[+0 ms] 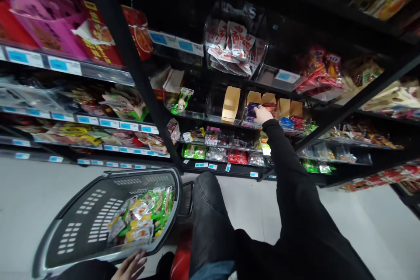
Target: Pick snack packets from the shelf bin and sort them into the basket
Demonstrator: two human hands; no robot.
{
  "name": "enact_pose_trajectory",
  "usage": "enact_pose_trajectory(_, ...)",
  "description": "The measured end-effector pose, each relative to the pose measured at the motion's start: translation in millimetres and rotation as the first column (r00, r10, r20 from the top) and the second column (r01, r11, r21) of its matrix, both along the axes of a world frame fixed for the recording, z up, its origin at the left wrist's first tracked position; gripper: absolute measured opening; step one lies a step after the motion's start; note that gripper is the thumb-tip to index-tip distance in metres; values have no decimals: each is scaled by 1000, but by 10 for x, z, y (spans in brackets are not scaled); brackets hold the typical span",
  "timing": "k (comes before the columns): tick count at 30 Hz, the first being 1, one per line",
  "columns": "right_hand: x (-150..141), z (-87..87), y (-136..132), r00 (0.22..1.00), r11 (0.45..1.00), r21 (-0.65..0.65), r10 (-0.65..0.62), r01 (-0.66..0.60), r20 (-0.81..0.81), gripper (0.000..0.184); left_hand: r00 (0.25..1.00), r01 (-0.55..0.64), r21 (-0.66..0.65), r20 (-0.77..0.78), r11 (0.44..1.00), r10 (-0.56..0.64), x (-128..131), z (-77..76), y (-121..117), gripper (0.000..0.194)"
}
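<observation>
My right hand reaches into a cardboard box on the middle shelf, its fingers bent and closed on a purple snack packet. Orange packets lie in the box just right of it. At the bottom edge, my left hand is beside the near rim of a grey shopping basket, fingers extended and apart, nothing in them. Green, yellow and white snack packets are piled inside the basket.
An open cardboard box stands left of the purple packets. White-and-red sachets fill a clear bin above. A slanting black shelf post rises at left, another at right. My bent knee is beside the basket.
</observation>
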State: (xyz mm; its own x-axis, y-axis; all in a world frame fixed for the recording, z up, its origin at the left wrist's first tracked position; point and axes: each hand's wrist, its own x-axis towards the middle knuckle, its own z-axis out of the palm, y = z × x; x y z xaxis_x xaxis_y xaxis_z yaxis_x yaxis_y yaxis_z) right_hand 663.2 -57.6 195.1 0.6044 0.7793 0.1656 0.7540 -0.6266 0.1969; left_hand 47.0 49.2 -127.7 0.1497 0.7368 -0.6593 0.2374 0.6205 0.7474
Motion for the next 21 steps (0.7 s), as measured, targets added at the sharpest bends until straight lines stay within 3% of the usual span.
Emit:
enact_pose_trajectory(7,99,-176,20,991,988,144,28,-47,133,48,994,-53,131,-87,990,65,74,-40,-118,28)
enact_pose_trajectory(12,185,-287,50,998,985,170,26,-36,63,60,990,10,168,-142,986,14,106,69,-146,28)
enact_pose_trajectory(17,189,-354,68,1000,988,152,17,-15,-11,62,980,108,127,-179,986,-84,110,195,-82,18)
enact_pose_trajectory(21,213,-359,84,1000,996,93,3,0,-30,61,966,188,-22,-175,982,-189,130,248,-1,13)
